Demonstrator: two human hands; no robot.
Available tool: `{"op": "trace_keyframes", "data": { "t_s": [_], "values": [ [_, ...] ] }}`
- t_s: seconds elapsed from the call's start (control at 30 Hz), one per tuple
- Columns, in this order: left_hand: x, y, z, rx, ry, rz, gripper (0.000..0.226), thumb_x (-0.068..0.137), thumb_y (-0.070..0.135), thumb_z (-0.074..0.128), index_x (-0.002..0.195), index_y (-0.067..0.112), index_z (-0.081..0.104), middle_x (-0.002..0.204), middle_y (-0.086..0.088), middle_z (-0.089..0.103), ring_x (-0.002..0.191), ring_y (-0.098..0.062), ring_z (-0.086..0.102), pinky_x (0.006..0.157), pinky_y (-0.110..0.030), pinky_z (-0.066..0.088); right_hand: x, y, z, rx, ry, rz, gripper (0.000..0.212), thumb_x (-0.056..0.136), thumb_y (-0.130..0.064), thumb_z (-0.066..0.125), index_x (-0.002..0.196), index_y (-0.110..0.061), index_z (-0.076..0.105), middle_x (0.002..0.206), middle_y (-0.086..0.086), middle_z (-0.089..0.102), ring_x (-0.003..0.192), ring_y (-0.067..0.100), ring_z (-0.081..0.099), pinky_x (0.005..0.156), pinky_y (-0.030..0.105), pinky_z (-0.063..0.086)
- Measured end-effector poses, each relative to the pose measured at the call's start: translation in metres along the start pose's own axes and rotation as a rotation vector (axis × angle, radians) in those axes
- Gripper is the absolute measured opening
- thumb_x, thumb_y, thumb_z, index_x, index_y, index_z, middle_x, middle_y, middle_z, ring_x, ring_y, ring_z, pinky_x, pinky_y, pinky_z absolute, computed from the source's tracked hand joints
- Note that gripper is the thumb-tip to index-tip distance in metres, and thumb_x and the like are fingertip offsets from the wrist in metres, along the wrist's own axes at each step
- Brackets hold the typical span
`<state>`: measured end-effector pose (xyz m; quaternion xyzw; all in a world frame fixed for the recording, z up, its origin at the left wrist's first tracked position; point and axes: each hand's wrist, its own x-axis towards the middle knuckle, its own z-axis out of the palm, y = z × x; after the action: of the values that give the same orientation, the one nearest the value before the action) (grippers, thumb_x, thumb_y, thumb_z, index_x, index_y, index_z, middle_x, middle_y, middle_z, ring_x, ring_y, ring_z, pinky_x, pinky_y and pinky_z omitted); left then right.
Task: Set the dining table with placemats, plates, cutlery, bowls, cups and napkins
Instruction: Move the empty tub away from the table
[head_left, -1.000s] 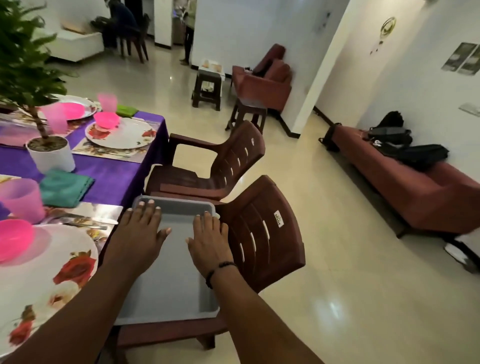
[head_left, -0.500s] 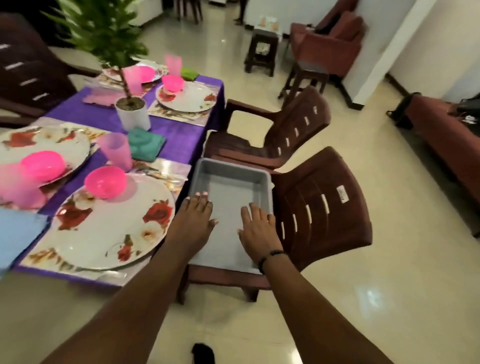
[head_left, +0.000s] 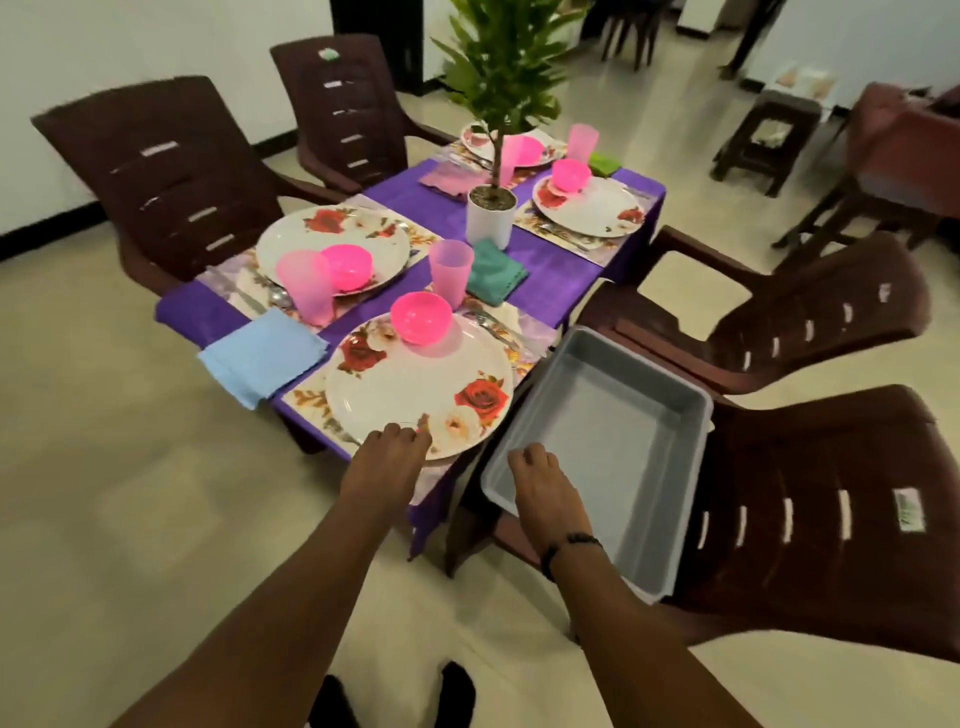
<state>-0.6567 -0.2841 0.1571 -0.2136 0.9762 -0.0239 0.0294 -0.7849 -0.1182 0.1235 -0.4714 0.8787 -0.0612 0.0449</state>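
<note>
Now left hand (head_left: 387, 457) fingers curled on plate (head_left: 415, 395) rim.

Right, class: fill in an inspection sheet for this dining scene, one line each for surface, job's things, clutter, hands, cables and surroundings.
Surface: table under a purple cloth, with floral placemats.
Job's things: four floral plates, nearest; pink bowls, nearest; pink cups, one at; cutlery; blue napkin; teal napkin.
Clutter: potted plant mid-table; empty grey tub on a chair seat.
Hands: left hand at the nearest plate's rim; right hand over the tub's near edge; neither visibly grips.
Cables: nothing seen.
Surroundings: brown chairs, one at; stool; tiled floor.
</note>
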Motion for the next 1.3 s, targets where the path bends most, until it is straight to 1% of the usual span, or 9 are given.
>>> {"op": "trace_keyframes", "data": {
  "t_s": [0.03,0.17,0.4,0.5,0.77,0.87,0.93,1.07,1.3],
  "values": [
    [-0.008,-0.006,0.004,0.0,-0.025,-0.047,0.042,0.074,0.007,0.075,0.113,0.011,0.061,0.101,-0.01,0.067,0.094,-0.029,0.064,0.076,-0.036,0.05,-0.001,-0.002,0.004,-0.005,-0.016,-0.012,0.058,0.065,0.008,0.066,0.121,-0.006,0.056,0.114,0.013,0.054,0.099,0.032,0.054,0.076,0.035,0.05],
    [-0.034,-0.033,0.025,-0.019,-0.03,-0.137,0.038,0.052,0.007,0.089,0.082,0.015,0.066,0.074,-0.007,0.066,0.067,-0.027,0.065,0.055,-0.034,0.051,0.004,-0.015,0.017,-0.047,-0.074,-0.006,0.068,0.037,-0.006,0.088,0.101,-0.011,0.067,0.088,0.007,0.062,0.072,0.026,0.062,0.055,0.028,0.052],
    [-0.088,-0.099,0.056,-0.056,-0.051,-0.278,0.034,0.053,-0.001,0.082,0.079,0.013,0.064,0.072,-0.008,0.06,0.062,-0.03,0.06,0.051,-0.034,0.046,0.014,-0.072,0.027,-0.056,-0.129,-0.066,0.029,0.082,-0.011,0.067,0.11,-0.011,0.06,0.103,0.011,0.059,0.09,0.03,0.059,0.066,0.034,0.045],
    [-0.12,-0.13,0.076,-0.063,-0.052,-0.359,0.042,0.042,-0.005,0.085,0.072,0.012,0.062,0.063,-0.008,0.056,0.052,-0.029,0.056,0.045,-0.03,0.041,0.02,-0.093,0.04,-0.044,-0.171,-0.099,0.019,0.088,-0.014,0.061,0.107,-0.013,0.057,0.105,0.008,0.058,0.092,0.028,0.056,0.065,0.031,0.039],
    [-0.2,-0.16,0.105,-0.127,-0.185,-0.591,0.025,0.084,0.004,0.062,0.105,0.016,0.058,0.101,-0.004,0.061,0.091,-0.023,0.06,0.068,-0.031,0.04,0.021,-0.149,0.075,-0.131,-0.321,-0.244,0.036,0.076,-0.022,0.076,0.105,-0.017,0.056,0.103,0.006,0.058,0.085,0.026,0.059,0.063,0.034,0.051],
    [-0.231,-0.168,0.113,-0.159,-0.181,-0.65,0.039,0.049,0.004,0.087,0.079,0.015,0.064,0.074,-0.003,0.06,0.061,-0.021,0.06,0.05,-0.027,0.041,0.025,-0.182,0.08,-0.116,-0.332,-0.318,0.028,0.081,-0.019,0.071,0.104,-0.015,0.056,0.107,0.005,0.056,0.087,0.026,0.059,0.063,0.033,0.048],
    [-0.26,-0.181,0.118,-0.15,-0.149,-0.701,0.05,0.025,-0.003,0.088,0.063,0.015,0.061,0.058,-0.002,0.054,0.045,-0.02,0.053,0.04,-0.024,0.036,0.028,-0.211,0.083,-0.141,-0.322,-0.391,0.026,0.084,-0.018,0.068,0.106,-0.015,0.055,0.109,0.005,0.054,0.086,0.026,0.059,0.062,0.031,0.044],
    [-0.292,-0.218,0.117,-0.119,-0.059,-0.795,0.049,0.025,-0.009,0.082,0.064,0.014,0.062,0.058,-0.003,0.053,0.043,-0.02,0.051,0.038,-0.022,0.036,0.043,-0.268,0.088,-0.077,-0.211,-0.501,0.013,0.09,-0.015,0.053,0.101,-0.013,0.059,0.098,0.008,0.057,0.079,0.027,0.057,0.062,0.034,0.048],
    [-0.31,-0.278,0.095,-0.097,0.069,-0.938,0.049,0.031,-0.013,0.081,0.066,0.011,0.056,0.06,-0.005,0.05,0.043,-0.023,0.049,0.041,-0.025,0.023,0.068,-0.352,0.089,-0.04,-0.081,-0.657,0.024,0.063,0.001,0.073,0.077,-0.012,0.058,0.07,0.005,0.051,0.05,0.025,0.049,0.038,0.029,0.035]
  ]
}}
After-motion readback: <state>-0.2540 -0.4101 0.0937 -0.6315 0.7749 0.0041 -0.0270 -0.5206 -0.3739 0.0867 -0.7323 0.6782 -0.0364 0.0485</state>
